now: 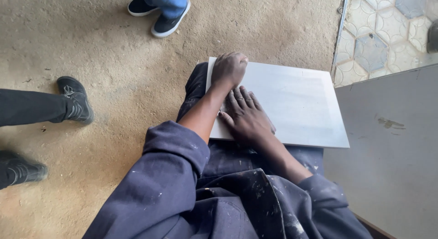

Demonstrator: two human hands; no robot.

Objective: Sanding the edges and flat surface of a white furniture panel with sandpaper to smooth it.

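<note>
Resting on lap over sandy floor (pixel 114 74), pale board (pixel 292 106), left hand (pixel 229 69) fisted, right hand (pixel 248 116) flat.

One white board (pixel 292 102), four shoes (pixel 77 99)

A white square board (pixel 292 102) rests on the person's lap. The left hand (pixel 229 68) grips its far corner; the right hand (pixel 246 115) lies flat on it. Bystanders' black shoes (pixel 75 98) stand on the sandy floor (pixel 114 61).
</note>
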